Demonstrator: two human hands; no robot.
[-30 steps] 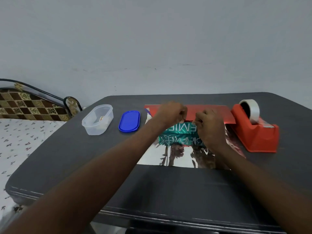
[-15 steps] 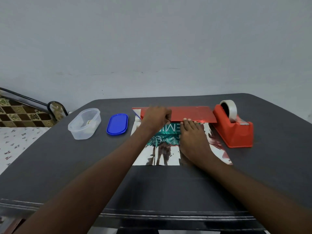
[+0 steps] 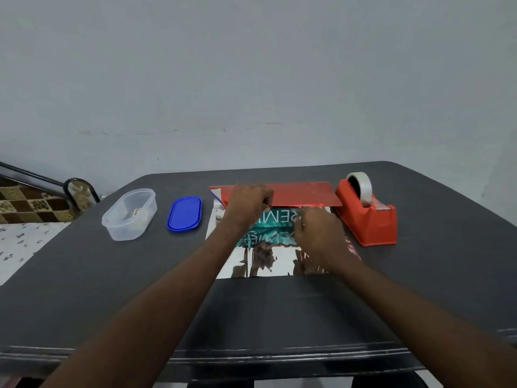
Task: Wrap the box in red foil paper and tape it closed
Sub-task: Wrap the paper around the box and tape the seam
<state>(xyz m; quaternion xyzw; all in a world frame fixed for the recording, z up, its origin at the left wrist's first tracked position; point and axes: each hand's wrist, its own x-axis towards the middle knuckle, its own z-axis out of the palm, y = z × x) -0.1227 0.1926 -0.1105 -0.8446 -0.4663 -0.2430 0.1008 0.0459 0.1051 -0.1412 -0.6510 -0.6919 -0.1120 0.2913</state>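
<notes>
A teal box (image 3: pixel 275 219) with white letters lies on a sheet of foil paper (image 3: pixel 268 261), silver side up, on the dark table. The far part of the sheet is folded over the box, its red side (image 3: pixel 305 195) showing. My left hand (image 3: pixel 247 204) pinches the folded red edge at the box's left end. My right hand (image 3: pixel 319 229) presses on the box's right half, fingers curled at the red edge. A red tape dispenser (image 3: pixel 369 217) with a roll of clear tape stands just right of the sheet.
A clear plastic container (image 3: pixel 129 214) and its blue lid (image 3: pixel 184 213) lie left of the sheet. The table's front edge (image 3: pixel 251 357) runs across near me. A patterned bed (image 3: pixel 25 219) stands at far left, a grey wall behind.
The view shifted slightly. My right hand went from lying flat on the box to curling its fingers at the red edge. My left hand kept its pinch on the fold.
</notes>
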